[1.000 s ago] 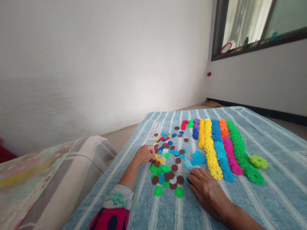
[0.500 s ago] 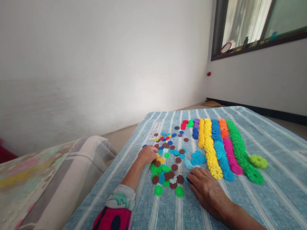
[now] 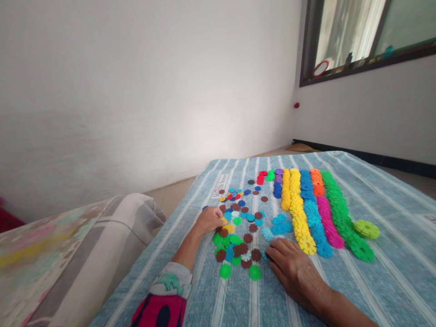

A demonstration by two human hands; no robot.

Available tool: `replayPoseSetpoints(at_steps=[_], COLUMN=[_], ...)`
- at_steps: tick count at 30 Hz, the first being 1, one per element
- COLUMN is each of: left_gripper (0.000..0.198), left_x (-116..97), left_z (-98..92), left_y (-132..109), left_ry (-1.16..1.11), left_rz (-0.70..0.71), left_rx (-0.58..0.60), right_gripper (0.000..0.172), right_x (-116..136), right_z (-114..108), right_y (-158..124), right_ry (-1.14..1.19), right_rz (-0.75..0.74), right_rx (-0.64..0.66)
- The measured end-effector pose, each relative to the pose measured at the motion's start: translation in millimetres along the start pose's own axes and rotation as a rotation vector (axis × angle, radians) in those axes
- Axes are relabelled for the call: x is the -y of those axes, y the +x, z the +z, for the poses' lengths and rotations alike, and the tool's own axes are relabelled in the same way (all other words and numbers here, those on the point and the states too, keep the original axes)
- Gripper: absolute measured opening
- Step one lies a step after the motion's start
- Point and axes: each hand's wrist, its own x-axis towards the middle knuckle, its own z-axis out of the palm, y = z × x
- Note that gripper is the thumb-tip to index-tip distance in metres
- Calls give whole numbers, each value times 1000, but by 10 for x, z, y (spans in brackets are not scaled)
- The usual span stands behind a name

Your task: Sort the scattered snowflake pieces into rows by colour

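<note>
Yellow, blue, pink and green rows [image 3: 311, 212] lie overlapped on the cloth [image 3: 204, 290], largely done, I judge; loose discs [image 3: 248, 238] beside them are in no row yet. My left hand [image 3: 210, 220] bunches by yellow discs [image 3: 229, 228] (holding one? can't tell); my right hand [image 3: 294, 268] half-curls at a blue disc [image 3: 265, 255], its hold hidden.
</note>
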Motion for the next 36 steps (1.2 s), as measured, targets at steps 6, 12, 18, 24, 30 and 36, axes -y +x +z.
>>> replayPoseSetpoints(at_steps=[6, 12, 18, 24, 30, 36], left_gripper=[14, 16, 29, 28, 26, 16], left_x=[-61, -78, -32, 35, 95, 91], left_z=[-14, -76, -121, -147, -188, -155], left_y=[-46, -66, -49, -8, 20, 24], left_ry=[-214, -308, -306, -143, -63, -109], left_rz=[-45, -91, -50, 0, -4, 11], left_rx=[23, 40, 35, 55, 68, 103], right_gripper=[10, 9, 9, 9, 9, 9], right_x=[1, 9, 16, 20, 15, 13], right_z=[2, 1, -6, -11, 3, 0], right_y=[2, 7, 9, 13, 9, 16], right_ry=[2, 3, -4, -6, 1, -5], right_rz=[3, 9, 12, 16, 10, 11], right_rx=[-4, -11, -13, -12, -9, -10])
